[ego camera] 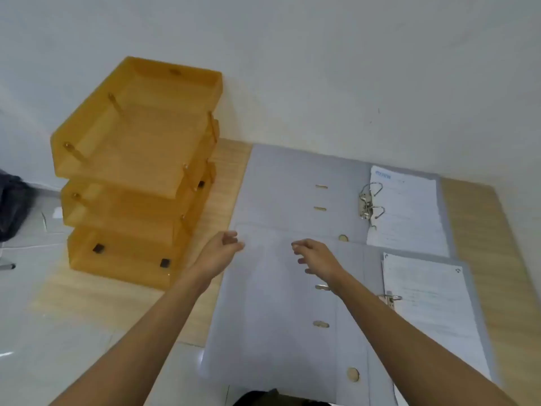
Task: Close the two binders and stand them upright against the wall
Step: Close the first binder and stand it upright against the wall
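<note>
Binders lie open and flat on a wooden table [474, 206]: the far binder [292, 183] by the white wall [322, 68], the near binder [263, 317] overlapping its front edge, each holding papers on its right half. An amber tray stack [137, 159] stands to the left. Left hand [221, 253] and right hand [317, 256] hover over the near binder's top edge, fingers loosely curled, gripping nothing.

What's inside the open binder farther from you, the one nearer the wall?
The far binder holds a metal ring mechanism and a stack of printed sheets on its right half. Whatever lies beneath that stack is covered.
</note>
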Action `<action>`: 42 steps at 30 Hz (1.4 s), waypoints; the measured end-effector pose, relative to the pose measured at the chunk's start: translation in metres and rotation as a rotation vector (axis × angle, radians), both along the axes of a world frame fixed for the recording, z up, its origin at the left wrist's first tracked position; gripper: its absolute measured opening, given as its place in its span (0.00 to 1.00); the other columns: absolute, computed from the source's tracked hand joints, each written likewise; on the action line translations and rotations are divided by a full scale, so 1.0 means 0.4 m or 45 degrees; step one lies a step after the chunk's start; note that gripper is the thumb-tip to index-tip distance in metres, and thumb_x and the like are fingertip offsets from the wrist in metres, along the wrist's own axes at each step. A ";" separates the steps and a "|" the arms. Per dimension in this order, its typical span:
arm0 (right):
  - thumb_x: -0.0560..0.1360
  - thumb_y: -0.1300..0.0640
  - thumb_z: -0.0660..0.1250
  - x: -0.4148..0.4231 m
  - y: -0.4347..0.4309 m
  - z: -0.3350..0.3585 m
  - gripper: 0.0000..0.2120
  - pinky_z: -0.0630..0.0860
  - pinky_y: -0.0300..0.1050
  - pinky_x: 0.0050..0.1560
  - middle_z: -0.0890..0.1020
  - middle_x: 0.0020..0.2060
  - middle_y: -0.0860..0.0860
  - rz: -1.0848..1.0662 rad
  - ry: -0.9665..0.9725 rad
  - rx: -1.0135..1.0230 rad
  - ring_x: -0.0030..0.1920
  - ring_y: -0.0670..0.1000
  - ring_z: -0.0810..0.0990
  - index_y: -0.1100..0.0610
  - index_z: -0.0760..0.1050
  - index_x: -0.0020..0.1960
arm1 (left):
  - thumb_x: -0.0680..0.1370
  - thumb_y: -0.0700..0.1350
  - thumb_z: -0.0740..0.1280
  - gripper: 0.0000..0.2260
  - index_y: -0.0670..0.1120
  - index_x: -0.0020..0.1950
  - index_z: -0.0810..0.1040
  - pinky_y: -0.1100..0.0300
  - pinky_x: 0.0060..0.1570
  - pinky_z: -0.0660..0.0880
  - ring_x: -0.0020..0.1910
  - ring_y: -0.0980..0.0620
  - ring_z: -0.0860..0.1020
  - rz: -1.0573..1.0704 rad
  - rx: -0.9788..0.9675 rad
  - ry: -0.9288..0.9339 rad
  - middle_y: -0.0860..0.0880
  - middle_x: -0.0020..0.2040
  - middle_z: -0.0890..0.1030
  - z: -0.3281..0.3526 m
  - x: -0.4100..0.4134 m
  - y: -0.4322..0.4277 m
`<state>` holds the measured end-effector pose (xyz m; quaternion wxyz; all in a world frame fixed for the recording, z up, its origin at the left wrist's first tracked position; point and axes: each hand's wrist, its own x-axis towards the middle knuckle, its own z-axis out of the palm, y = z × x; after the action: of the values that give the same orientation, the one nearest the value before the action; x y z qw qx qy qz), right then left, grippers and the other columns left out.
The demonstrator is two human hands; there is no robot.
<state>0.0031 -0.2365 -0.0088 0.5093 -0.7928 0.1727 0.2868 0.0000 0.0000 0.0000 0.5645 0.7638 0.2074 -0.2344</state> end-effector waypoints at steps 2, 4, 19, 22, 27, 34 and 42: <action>0.81 0.49 0.61 -0.001 0.015 -0.022 0.16 0.77 0.54 0.62 0.82 0.60 0.54 -0.026 0.037 -0.006 0.61 0.56 0.80 0.53 0.77 0.65 | 0.79 0.45 0.69 0.24 0.43 0.74 0.69 0.55 0.56 0.72 0.60 0.49 0.75 0.036 0.140 0.096 0.48 0.68 0.75 -0.029 -0.009 0.012; 0.82 0.47 0.60 -0.017 0.024 -0.038 0.16 0.76 0.54 0.65 0.81 0.61 0.51 -0.029 0.072 0.015 0.60 0.54 0.80 0.52 0.77 0.65 | 0.78 0.43 0.70 0.27 0.40 0.75 0.66 0.56 0.54 0.70 0.58 0.49 0.74 0.038 0.170 0.202 0.44 0.70 0.74 -0.073 -0.042 0.024; 0.79 0.44 0.65 -0.044 0.065 -0.030 0.18 0.69 0.42 0.65 0.73 0.65 0.47 -0.032 -0.243 -0.065 0.66 0.48 0.74 0.47 0.76 0.68 | 0.79 0.49 0.69 0.11 0.45 0.57 0.85 0.59 0.43 0.83 0.45 0.52 0.87 0.114 -0.168 0.051 0.49 0.52 0.88 -0.051 -0.020 -0.002; 0.79 0.44 0.65 -0.048 0.080 0.018 0.17 0.66 0.38 0.66 0.71 0.66 0.45 0.009 -0.360 -0.007 0.68 0.46 0.71 0.43 0.76 0.66 | 0.82 0.51 0.65 0.11 0.48 0.55 0.85 0.51 0.53 0.83 0.49 0.50 0.87 0.051 -0.286 0.016 0.47 0.53 0.88 0.014 -0.027 -0.045; 0.80 0.45 0.64 -0.064 0.045 0.100 0.16 0.65 0.29 0.59 0.72 0.65 0.43 -0.026 -0.513 0.098 0.69 0.45 0.71 0.43 0.76 0.67 | 0.84 0.53 0.60 0.14 0.52 0.64 0.80 0.51 0.61 0.79 0.57 0.52 0.85 0.003 -0.506 -0.030 0.50 0.60 0.86 0.120 -0.048 -0.159; 0.81 0.38 0.57 -0.168 -0.111 0.200 0.23 0.69 0.54 0.74 0.68 0.75 0.39 -0.183 -0.495 0.278 0.72 0.41 0.69 0.38 0.66 0.76 | 0.80 0.67 0.50 0.30 0.52 0.71 0.76 0.48 0.73 0.67 0.70 0.51 0.76 -0.152 -0.768 -0.071 0.49 0.70 0.79 0.188 -0.104 -0.401; 0.79 0.40 0.61 -0.299 -0.386 0.293 0.25 0.68 0.49 0.73 0.74 0.71 0.35 -0.270 -0.435 0.371 0.72 0.40 0.72 0.38 0.65 0.76 | 0.81 0.68 0.47 0.27 0.67 0.80 0.45 0.61 0.78 0.55 0.78 0.70 0.51 -0.474 -0.358 -0.269 0.66 0.81 0.49 0.120 -0.205 -0.705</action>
<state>-0.1164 -0.3911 0.1083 0.6673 -0.7255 0.1231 0.1152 -0.0820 -0.2821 0.0479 0.6308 0.7230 -0.0316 -0.2799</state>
